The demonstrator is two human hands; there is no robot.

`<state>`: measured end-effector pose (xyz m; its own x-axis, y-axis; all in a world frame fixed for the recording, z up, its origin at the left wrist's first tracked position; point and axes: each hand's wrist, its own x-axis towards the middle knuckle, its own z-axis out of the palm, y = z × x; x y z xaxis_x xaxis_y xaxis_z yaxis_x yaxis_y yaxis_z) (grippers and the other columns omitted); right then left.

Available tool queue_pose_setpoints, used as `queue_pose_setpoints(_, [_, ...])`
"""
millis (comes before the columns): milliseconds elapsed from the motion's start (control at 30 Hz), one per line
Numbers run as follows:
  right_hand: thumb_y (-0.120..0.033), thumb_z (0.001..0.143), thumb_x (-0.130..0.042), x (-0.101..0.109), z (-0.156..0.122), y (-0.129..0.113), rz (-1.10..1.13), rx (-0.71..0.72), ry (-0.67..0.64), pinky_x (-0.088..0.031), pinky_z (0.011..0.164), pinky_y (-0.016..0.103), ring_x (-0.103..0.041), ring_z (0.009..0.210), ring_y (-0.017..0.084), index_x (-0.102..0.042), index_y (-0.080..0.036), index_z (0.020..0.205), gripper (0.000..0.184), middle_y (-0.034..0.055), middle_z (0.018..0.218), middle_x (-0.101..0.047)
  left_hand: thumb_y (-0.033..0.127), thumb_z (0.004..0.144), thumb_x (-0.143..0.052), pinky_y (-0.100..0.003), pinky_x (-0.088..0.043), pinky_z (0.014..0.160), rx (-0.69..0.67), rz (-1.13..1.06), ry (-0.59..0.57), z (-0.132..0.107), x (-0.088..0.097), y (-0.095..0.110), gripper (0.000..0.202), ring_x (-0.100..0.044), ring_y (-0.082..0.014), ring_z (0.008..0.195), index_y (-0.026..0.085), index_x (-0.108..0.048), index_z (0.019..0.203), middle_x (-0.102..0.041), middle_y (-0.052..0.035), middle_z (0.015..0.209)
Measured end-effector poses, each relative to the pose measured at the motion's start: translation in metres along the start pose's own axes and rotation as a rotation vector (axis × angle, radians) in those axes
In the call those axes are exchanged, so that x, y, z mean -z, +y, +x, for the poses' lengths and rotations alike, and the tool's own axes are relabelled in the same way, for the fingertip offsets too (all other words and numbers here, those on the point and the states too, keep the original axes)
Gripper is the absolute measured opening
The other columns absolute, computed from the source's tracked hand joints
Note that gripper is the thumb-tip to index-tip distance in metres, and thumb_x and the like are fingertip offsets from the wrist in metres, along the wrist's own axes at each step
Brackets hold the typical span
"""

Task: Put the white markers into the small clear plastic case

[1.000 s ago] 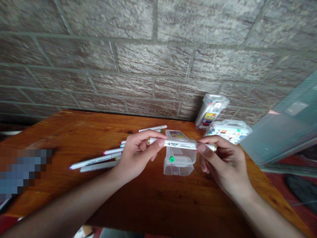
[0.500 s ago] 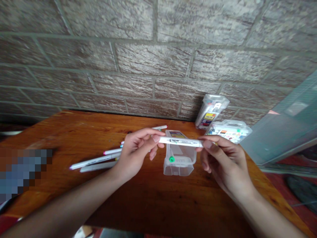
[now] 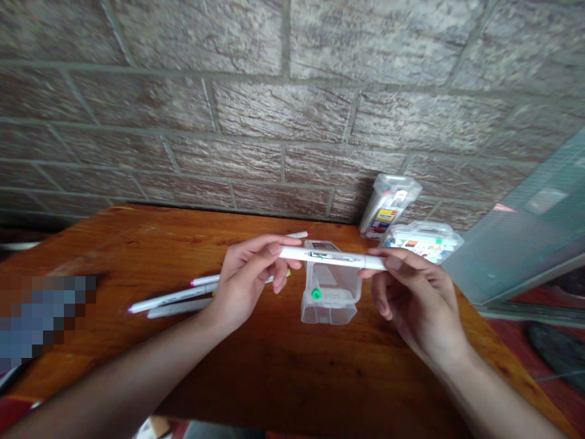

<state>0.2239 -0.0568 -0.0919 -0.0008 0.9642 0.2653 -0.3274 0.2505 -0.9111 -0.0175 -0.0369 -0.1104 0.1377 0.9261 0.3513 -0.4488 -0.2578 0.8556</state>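
A white marker is held level between both hands, above an open clear plastic case with a green clasp. My left hand pinches the marker's left end between thumb and fingers. My right hand pinches its right end. Several more white markers with coloured tips lie on the wooden table just left of my left hand, and one marker shows behind it.
Two closed clear marker cases stand at the back right, one upright against the brick wall, one lying flat. A glass panel borders the table on the right. A blurred patch sits at the left edge.
The marker has risen slightly and slid along between the fingers; my left thumb and fingers have moved to its left end. The gold tips seen earlier are now covered.
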Motion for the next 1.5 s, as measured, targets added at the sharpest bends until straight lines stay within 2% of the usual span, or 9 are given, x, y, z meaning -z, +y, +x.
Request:
queue_pose_setpoints(433, [-0.029,0.092,-0.072,0.0011,-0.0003,-0.0006,-0.030,-0.003,0.018,-0.037,0.029,0.022,-0.053,0.033,0.011,-0.084,-0.019,0.096,0.017,0.0098,0.080,-0.084,0.027,0.093,-0.071,-0.023,-0.044,0.047,0.008,-0.031,0.028,0.0000,-0.0010,0.0035,0.025,-0.054,-0.0112,0.052,0.014,-0.086,0.107,-0.080,-0.0118,0.081])
queue_pose_setpoints(767, [-0.029,0.092,-0.070,0.0031,-0.0017,0.0001,-0.036,0.014,0.018,-0.039,0.029,0.023,-0.052,0.033,0.011,-0.084,-0.019,0.095,0.018,0.0099,0.080,-0.083,0.027,0.090,-0.070,-0.024,-0.043,0.046,0.009,-0.051,0.040,0.0010,-0.0013,0.0040,0.026,-0.053,-0.0116,0.050,0.013,-0.086,0.106,-0.081,-0.0122,0.079])
queue_pose_setpoints(1167, [-0.027,0.088,-0.069,0.0020,0.0003,-0.0024,-0.006,-0.032,0.014,-0.042,0.030,0.025,-0.053,0.034,0.013,-0.086,-0.019,0.099,0.021,0.0102,0.083,-0.085,0.026,0.092,-0.065,-0.026,-0.043,0.047,-0.010,-0.054,0.021,0.0005,0.0003,0.0028,0.030,-0.055,-0.0124,0.049,0.010,-0.085,0.108,-0.081,-0.0133,0.079])
queue_pose_setpoints(1267, [-0.027,0.089,-0.069,0.0015,0.0008,-0.0029,-0.008,-0.031,0.009,-0.041,0.029,0.025,-0.053,0.034,0.013,-0.085,-0.019,0.097,0.020,0.0102,0.082,-0.085,0.027,0.092,-0.067,-0.026,-0.043,0.047,-0.027,-0.036,0.015,-0.0001,0.0003,0.0036,0.029,-0.055,-0.0128,0.049,0.012,-0.085,0.109,-0.081,-0.0126,0.079])
queue_pose_setpoints(1500, [-0.033,0.094,-0.074,0.0044,-0.0007,0.0013,-0.079,0.013,-0.011,-0.040,0.030,0.022,-0.054,0.035,0.011,-0.084,-0.021,0.108,0.021,0.0099,0.086,-0.085,0.031,0.099,-0.070,-0.024,-0.043,0.049,-0.063,0.123,0.028,-0.0007,0.0049,-0.0022,0.025,-0.055,-0.0099,0.049,0.018,-0.083,0.115,-0.078,-0.0070,0.078])
